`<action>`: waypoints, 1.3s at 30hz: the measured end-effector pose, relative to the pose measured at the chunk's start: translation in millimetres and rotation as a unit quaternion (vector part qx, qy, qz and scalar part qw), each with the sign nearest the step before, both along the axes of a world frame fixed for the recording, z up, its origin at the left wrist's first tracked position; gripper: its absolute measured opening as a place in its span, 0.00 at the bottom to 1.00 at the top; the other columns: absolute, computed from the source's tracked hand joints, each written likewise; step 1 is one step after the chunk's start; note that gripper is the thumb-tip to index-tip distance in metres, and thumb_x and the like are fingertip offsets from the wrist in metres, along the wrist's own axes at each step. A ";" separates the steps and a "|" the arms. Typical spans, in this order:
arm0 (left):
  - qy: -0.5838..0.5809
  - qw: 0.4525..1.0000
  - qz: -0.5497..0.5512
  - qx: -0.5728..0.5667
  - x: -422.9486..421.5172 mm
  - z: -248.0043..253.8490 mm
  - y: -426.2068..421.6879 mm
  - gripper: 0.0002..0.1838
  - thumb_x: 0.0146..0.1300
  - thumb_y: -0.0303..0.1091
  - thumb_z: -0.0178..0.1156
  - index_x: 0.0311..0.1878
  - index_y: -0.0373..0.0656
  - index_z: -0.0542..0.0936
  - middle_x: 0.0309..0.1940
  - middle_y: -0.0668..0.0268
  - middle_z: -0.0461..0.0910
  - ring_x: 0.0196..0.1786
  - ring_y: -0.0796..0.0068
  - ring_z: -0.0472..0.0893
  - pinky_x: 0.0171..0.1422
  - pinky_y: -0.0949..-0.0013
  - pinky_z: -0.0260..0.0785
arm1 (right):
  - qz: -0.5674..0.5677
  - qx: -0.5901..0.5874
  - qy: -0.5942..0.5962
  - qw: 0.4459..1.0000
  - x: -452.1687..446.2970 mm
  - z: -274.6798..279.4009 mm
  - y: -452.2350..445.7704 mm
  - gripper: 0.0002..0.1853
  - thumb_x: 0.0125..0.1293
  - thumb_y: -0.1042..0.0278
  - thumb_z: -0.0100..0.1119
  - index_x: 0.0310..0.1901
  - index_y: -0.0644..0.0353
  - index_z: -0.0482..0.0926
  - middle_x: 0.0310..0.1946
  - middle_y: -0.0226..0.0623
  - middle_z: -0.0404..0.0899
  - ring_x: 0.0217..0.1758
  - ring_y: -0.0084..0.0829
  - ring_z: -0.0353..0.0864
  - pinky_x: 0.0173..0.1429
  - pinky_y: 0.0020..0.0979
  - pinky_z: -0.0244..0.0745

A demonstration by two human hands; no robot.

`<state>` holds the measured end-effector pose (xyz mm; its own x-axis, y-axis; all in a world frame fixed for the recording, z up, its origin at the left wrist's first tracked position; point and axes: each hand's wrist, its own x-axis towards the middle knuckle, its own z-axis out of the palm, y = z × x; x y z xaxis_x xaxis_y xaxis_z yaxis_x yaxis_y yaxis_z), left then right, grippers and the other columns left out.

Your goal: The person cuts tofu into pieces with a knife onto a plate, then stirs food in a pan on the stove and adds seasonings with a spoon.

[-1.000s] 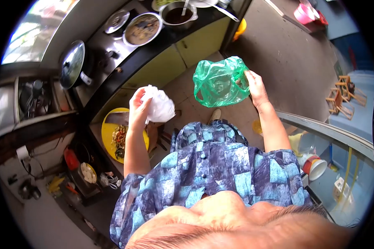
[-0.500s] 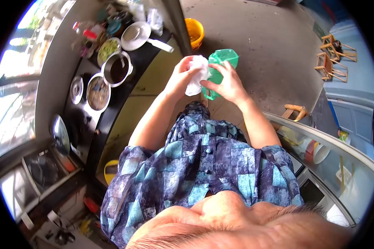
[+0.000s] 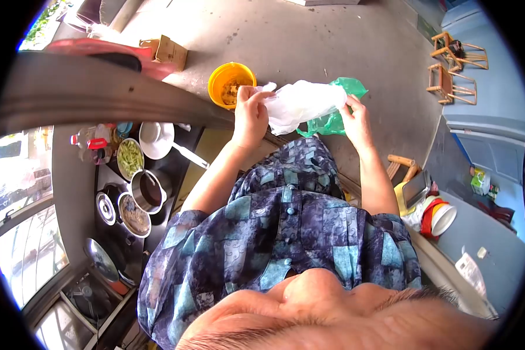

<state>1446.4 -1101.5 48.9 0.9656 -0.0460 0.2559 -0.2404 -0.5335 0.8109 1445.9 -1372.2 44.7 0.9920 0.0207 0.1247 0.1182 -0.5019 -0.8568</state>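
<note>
A thin white plastic bag [image 3: 304,106] is stretched sideways in front of me, between my two hands. My left hand [image 3: 251,118] pinches its left end with thumb and forefinger. At the opposite end, the fingers of my right hand [image 3: 357,123] are closed on the white bag's edge. A crumpled green plastic bag [image 3: 328,125] hangs behind and below the white one, close to my right fingers. Whether those fingers also grip the green bag, I cannot tell. Just past my left hand, a yellow bucket [image 3: 214,87] stands on the floor with scraps inside.
On the dark counter at left are a pot of dark liquid [image 3: 150,191], a pan of food [image 3: 134,214], a bowl of cut greens [image 3: 130,159] and a white pan [image 3: 156,140]. A cardboard box [image 3: 172,53] sits beyond the frame post. Wooden stools [image 3: 443,81] stand at right.
The white bag has gone from a bunched wad to a spread-out sheet as my hands moved apart. My view has shifted toward the doorway, and the yellow bucket appears nearer my left hand.
</note>
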 end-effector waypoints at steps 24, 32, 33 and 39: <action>0.209 0.897 0.082 0.380 -69.5 -68.9 154.9 0.20 0.61 0.40 0.61 0.57 0.51 0.75 0.47 0.59 0.78 0.52 0.58 0.78 0.59 0.50 0.67 | 0.066 0.435 0.272 0.855 -21.7 28.2 81.1 0.20 0.61 0.79 0.58 0.56 0.61 0.76 0.51 0.32 0.77 0.56 0.26 0.75 0.63 0.27 0.69; 0.543 0.749 0.048 -0.376 -89.5 -26.1 133.3 0.35 0.65 0.66 0.50 0.66 0.52 0.70 0.63 0.59 0.72 0.62 0.60 0.73 0.61 0.54 0.69 | 0.069 0.604 0.332 0.721 -46.5 27.5 112.3 0.19 0.64 0.80 0.54 0.57 0.59 0.75 0.48 0.32 0.78 0.43 0.24 0.79 0.51 0.26 0.77; 0.557 0.694 -0.004 -0.456 -85.8 -29.7 126.8 0.35 0.65 0.66 0.50 0.66 0.50 0.70 0.62 0.61 0.73 0.61 0.62 0.74 0.60 0.55 0.70 | 0.050 0.614 0.330 0.715 -53.3 27.2 115.1 0.19 0.65 0.80 0.53 0.57 0.59 0.75 0.47 0.32 0.78 0.43 0.24 0.79 0.49 0.26 0.77; 0.482 0.744 -0.116 -0.448 122.6 37.3 -20.7 0.31 0.66 0.48 0.59 0.70 0.54 0.65 0.66 0.61 0.66 0.62 0.60 0.73 0.63 0.55 0.69 | -0.002 0.500 0.308 0.809 89.6 57.4 28.7 0.20 0.65 0.76 0.56 0.59 0.57 0.74 0.53 0.32 0.74 0.53 0.26 0.75 0.57 0.27 0.72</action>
<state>1569.0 -1122.2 86.2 0.7133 -0.4677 -0.5220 0.6820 0.2913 0.6708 1535.5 -1343.5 102.1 0.8723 0.2116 -0.4409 -0.4857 0.4801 -0.7305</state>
